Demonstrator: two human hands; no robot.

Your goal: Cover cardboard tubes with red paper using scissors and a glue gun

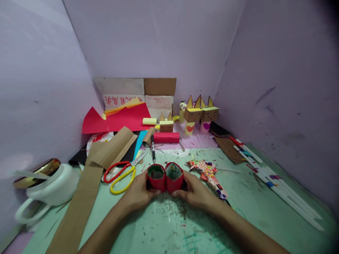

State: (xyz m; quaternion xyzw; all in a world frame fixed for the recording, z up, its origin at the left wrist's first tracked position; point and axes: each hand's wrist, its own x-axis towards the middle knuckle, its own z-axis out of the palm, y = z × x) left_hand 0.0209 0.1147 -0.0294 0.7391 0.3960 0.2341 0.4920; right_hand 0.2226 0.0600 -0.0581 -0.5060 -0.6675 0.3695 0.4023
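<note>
Two short red paper-covered tubes stand upright side by side, touching, in the middle of the green table. Around the left red tube my left hand is closed, thumb at its front. The right red tube is gripped the same way by my right hand. Both tubes are open on top, the left one showing green inside. Scissors with red and yellow handles lie left of my left hand. A black pen points toward the tubes. Beyond it lies a red paper roll. A floral-patterned glue gun rests beside my right hand.
Cardboard strips and a white mug occupy the left. Red paper leans near an opened carton at the back. Box-headed paper figures stand back right. Several white-barrelled markers lie along the right wall.
</note>
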